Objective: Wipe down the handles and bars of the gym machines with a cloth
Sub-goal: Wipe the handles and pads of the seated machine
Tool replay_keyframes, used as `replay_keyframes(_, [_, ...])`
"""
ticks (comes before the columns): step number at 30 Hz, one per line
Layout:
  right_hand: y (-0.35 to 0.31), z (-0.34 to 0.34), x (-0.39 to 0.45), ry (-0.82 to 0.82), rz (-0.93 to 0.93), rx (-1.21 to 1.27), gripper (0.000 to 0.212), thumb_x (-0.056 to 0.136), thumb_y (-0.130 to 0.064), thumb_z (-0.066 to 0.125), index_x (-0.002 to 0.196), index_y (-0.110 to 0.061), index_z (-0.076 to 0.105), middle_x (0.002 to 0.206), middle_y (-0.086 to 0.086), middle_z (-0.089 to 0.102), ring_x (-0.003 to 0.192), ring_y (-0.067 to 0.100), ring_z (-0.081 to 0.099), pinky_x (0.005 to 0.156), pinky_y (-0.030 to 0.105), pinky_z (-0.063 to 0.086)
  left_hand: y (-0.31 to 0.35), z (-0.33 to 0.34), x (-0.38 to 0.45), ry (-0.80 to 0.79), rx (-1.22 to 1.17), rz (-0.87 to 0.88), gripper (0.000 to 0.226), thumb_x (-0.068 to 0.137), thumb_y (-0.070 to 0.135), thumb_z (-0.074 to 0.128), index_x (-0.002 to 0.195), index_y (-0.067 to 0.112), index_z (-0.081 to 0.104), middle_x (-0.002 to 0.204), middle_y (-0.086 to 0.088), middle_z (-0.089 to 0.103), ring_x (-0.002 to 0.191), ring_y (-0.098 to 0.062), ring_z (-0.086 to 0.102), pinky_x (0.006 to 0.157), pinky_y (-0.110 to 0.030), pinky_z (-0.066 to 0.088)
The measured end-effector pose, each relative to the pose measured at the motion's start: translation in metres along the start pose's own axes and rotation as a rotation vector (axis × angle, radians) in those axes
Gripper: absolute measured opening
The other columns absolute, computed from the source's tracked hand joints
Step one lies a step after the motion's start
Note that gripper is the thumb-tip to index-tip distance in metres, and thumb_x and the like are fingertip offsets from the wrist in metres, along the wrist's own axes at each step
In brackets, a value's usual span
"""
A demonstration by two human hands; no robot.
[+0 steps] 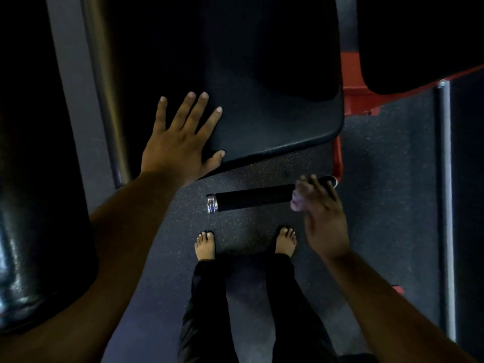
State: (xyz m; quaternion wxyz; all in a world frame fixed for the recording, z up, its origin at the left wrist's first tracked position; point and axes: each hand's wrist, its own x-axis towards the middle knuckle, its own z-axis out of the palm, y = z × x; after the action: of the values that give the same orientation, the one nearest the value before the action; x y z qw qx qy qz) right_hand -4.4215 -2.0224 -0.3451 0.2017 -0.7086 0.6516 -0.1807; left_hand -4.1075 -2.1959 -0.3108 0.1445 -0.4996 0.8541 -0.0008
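Cloth [297, 199]: pale, bunched, blurred; pressed against right end of black foam handle [255, 198] by right hand [323, 218], fingers curled about it. Handle horizontal above speckled floor [387, 179]. Left hand [178, 142]: fingers spread straight, resting on black seat pad [275, 100] edge.

The black foam-gripped handle bar [255, 197] with its ringed chrome end cap lay almost level just below the front edge of the black padded seat [275, 113], cap end pointing left. A small pale, crumpled cloth [297, 199] sat bunched on the bar's right end, blurred, below the seat's right corner.
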Motion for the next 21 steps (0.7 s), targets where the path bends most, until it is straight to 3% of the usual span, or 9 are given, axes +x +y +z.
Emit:
replay_keyframes(2, [0.029, -0.006, 0.006, 0.085, 0.371, 0.101, 0.045, 0.100, -0.003, 0.048, 0.142, -0.016, 0.058, 0.146, 0.000, 0.057, 0.138, 0.016, 0.052, 0.116, 0.040, 0.044, 0.000, 0.000, 0.000, -0.006, 0.003, -0.006, 0.084, 0.098, 0.075, 0.016, 0.165, 0.027, 0.001, 0.173, -0.008, -0.004, 0.159, -0.026, -0.006, 0.124, -0.063, 0.002])
replay_keyframes(4, [0.049, -0.007, 0.023, 0.041, 0.636, 0.173, 0.038, 0.107, -0.013, 0.046, 0.140, -0.021, 0.061, 0.133, -0.001, 0.067, 0.122, 0.016, 0.065, 0.107, 0.038, 0.052, 0.000, -0.001, -0.001, -0.013, 0.006, -0.010, 0.084, 0.098, 0.075, 0.016, 0.165, 0.028, 0.000, 0.173, -0.008, -0.005, 0.159, -0.026, -0.007, 0.124, -0.063, 0.001])
replay_keyframes(6, [0.052, -0.005, 0.038, -0.079, 0.763, 0.241, 0.035, 0.108, -0.015, 0.047, 0.138, -0.024, 0.063, 0.126, -0.003, 0.068, 0.114, 0.014, 0.066, 0.097, 0.027, 0.053, 0.001, -0.001, -0.001, -0.013, 0.006, -0.016, 0.084, 0.098, 0.075, 0.017, 0.165, 0.028, 0.000, 0.173, -0.007, -0.005, 0.159, -0.025, -0.008, 0.125, -0.063, 0.001])
replay_keyframes(9, [0.031, -0.008, 0.045, -0.080, 0.916, 0.323, 0.027, 0.109, -0.024, 0.048, 0.129, -0.024, 0.067, 0.113, -0.002, 0.069, 0.086, 0.001, 0.065, 0.061, 0.003, 0.044, 0.002, -0.003, 0.000, -0.012, 0.001, -0.025, 0.082, 0.098, 0.074, 0.017, 0.165, 0.029, 0.003, 0.173, -0.007, -0.002, 0.159, -0.025, -0.005, 0.125, -0.062, 0.001])
replay_keyframes(10, [0.019, -0.011, 0.042, -0.080, 0.928, 0.333, 0.027, 0.109, -0.021, 0.047, 0.127, -0.023, 0.067, 0.111, -0.006, 0.069, 0.080, -0.007, 0.060, 0.057, 0.002, 0.042, 0.002, -0.003, 0.000, -0.014, 0.000, -0.029, 0.082, 0.098, 0.074, 0.016, 0.165, 0.029, 0.003, 0.173, -0.007, -0.002, 0.159, -0.025, -0.004, 0.125, -0.062, 0.001])
replay_keyframes(13, [-0.008, -0.022, 0.030, -0.097, 0.775, 0.376, 0.032, 0.107, -0.010, 0.045, 0.130, -0.021, 0.065, 0.107, -0.015, 0.065, 0.085, -0.013, 0.059, 0.074, 0.003, 0.049, 0.001, -0.007, -0.001, -0.025, -0.003, -0.037, 0.085, 0.096, 0.076, 0.014, 0.165, 0.030, 0.003, 0.173, -0.006, -0.003, 0.160, -0.025, -0.004, 0.125, -0.061, 0.001])
replay_keyframes(16, [-0.013, -0.037, 0.032, -0.105, 0.625, 0.449, 0.032, 0.107, -0.012, 0.048, 0.134, -0.023, 0.063, 0.109, -0.020, 0.064, 0.087, -0.019, 0.061, 0.078, -0.001, 0.045, 0.001, -0.006, 0.000, -0.044, 0.003, -0.035, 0.085, 0.096, 0.077, 0.015, 0.165, 0.030, 0.002, 0.173, -0.006, -0.003, 0.159, -0.025, -0.004, 0.125, -0.062, 0.001])
replay_keyframes(18, [-0.007, -0.045, 0.043, -0.040, 0.618, 0.500, 0.028, 0.108, -0.014, 0.048, 0.127, -0.021, 0.068, 0.106, -0.016, 0.069, 0.091, -0.017, 0.064, 0.081, 0.007, 0.052, 0.001, -0.007, 0.001, -0.060, 0.007, -0.043, 0.085, 0.096, 0.077, 0.016, 0.165, 0.030, -0.001, 0.173, -0.005, -0.005, 0.159, -0.025, -0.006, 0.125, -0.062, 0.000])
replay_keyframes(21, [0.000, -0.054, 0.069, -0.025, 0.728, 0.617, 0.023, 0.109, -0.023, 0.050, 0.117, -0.020, 0.072, 0.106, -0.004, 0.075, 0.094, 0.006, 0.072, 0.083, 0.032, 0.061, 0.000, -0.008, 0.002, -0.076, -0.003, -0.049, 0.085, 0.096, 0.078, 0.016, 0.165, 0.031, -0.004, 0.173, -0.005, -0.007, 0.159, -0.024, -0.008, 0.124, -0.062, -0.001])
